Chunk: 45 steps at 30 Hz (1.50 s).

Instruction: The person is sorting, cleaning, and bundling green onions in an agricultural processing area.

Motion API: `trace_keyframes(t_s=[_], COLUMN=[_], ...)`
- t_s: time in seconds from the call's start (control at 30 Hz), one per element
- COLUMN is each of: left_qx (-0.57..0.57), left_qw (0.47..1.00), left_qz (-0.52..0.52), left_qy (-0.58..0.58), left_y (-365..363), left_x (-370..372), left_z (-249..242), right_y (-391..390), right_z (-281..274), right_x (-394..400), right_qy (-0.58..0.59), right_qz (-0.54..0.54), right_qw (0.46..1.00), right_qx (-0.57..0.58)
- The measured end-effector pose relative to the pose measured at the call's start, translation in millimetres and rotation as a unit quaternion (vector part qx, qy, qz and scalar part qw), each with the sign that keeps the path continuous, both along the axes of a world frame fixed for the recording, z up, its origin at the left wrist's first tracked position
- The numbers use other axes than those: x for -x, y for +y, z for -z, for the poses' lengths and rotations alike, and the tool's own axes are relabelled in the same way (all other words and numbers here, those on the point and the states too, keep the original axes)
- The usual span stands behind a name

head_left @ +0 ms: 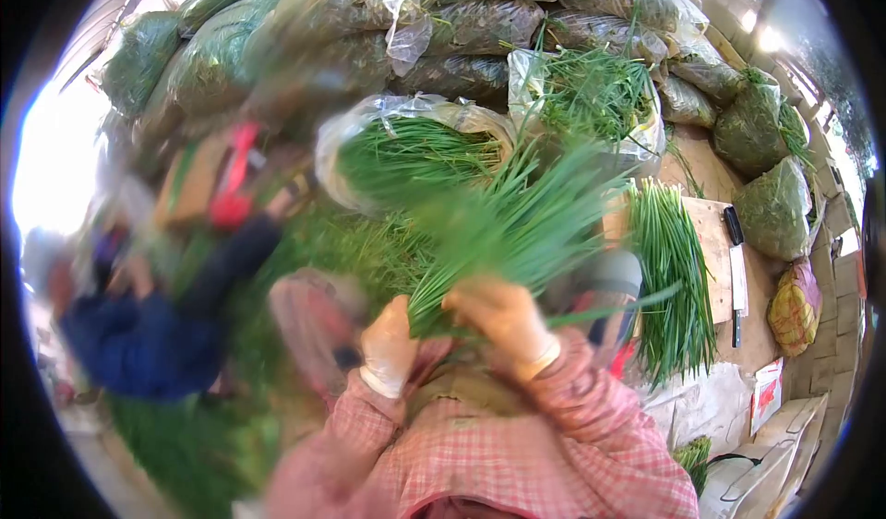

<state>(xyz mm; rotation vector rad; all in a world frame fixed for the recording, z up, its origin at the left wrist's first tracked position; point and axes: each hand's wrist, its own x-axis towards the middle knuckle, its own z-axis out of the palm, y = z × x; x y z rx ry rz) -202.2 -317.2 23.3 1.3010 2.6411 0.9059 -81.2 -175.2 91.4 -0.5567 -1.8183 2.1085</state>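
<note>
My left hand (389, 342), in a pale glove, is closed round the lower end of a bunch of long green stalks (517, 214). Just right of it, my right hand (498, 311), also gloved, is closed against the same bunch, blurred by motion. The stalks fan out up and to the right, away from me. Beyond them stands an open plastic bag (420, 150) of similar stalks. To the right, a trimmed pile of stalks (666, 284) lies over a wooden board (709, 228), beside a knife (738, 279) with a black handle.
Filled plastic bags (480, 30) are stacked along the back. An open sack of loose greens (595, 95) stands at the back right. At left, a person in dark blue (152, 344) sits near a box (192, 178). Loose greens cover the ground between us.
</note>
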Motion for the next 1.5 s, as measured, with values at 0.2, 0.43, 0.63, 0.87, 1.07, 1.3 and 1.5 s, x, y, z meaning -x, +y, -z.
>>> trace_keyframes(t_s=[0.2,0.43,0.63,0.87,1.07,1.3,1.5], left_qx=[0.07,0.115,0.077,-0.071,-0.254,-0.221,-0.306], left_qw=[0.993,0.972,0.945,0.882,0.77,0.721,0.884], left_qz=[0.021,-0.021,0.008,0.143,0.41,0.544,0.35], left_qy=[0.095,0.203,0.318,0.443,0.417,0.367,-0.048], left_y=[15,28,66,143,239,318,388], left_x=[34,76,84,40,-77,-180,-150], left_z=[26,1,-64,-135,-208,-225,-66], right_y=[-48,-19,30,70,116,136,234], right_z=[-13,-30,-62,-113,-153,-159,-15], right_x=[-19,-24,-20,-49,-109,-222,-267], right_qy=[0.208,-0.073,0.042,-0.004,-0.2,-0.254,-0.322], right_qz=[-0.449,-0.311,0.125,0.231,0.227,0.323,0.361], right_qw=[0.867,0.846,0.786,0.698,0.524,0.686,0.696], right_qx=[-0.061,-0.427,-0.603,-0.677,-0.797,-0.6,-0.531])
